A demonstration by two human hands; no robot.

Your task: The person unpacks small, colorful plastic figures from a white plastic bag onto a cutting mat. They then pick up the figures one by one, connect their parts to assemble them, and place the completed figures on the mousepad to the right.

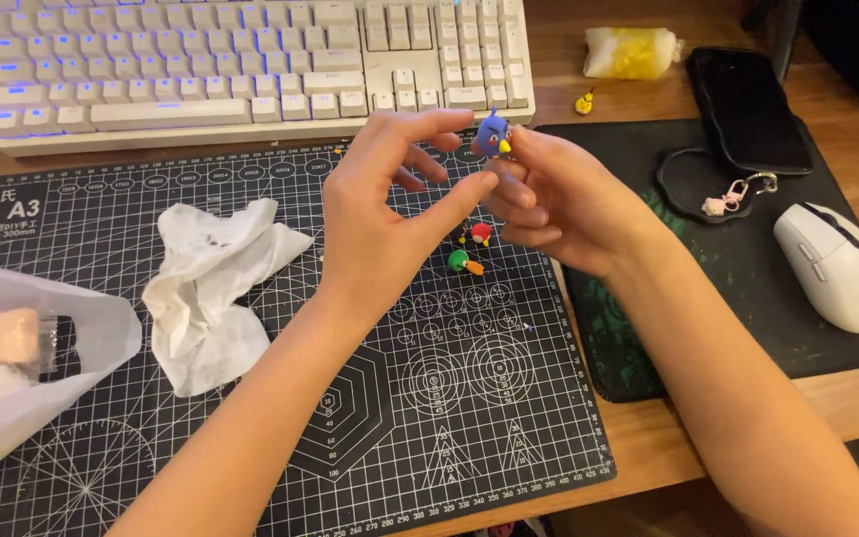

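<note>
right hand (549,204) pinches a small blue clay bird figure (493,133) at its fingertips; left hand (385,214) loose, fingers spread, just beside it above the black gridded cutting mat (251,398)

My one head camera looks steeply down from close above both hands, left hand (382,214) and right hand (549,199), facing the keyboard (251,60) beyond them.

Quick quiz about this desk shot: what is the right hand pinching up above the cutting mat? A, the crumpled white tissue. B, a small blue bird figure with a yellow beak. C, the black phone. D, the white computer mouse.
B: the right hand pinches a small blue bird figure at its fingertips, while the white mouse, tissue and phone lie untouched.
</note>
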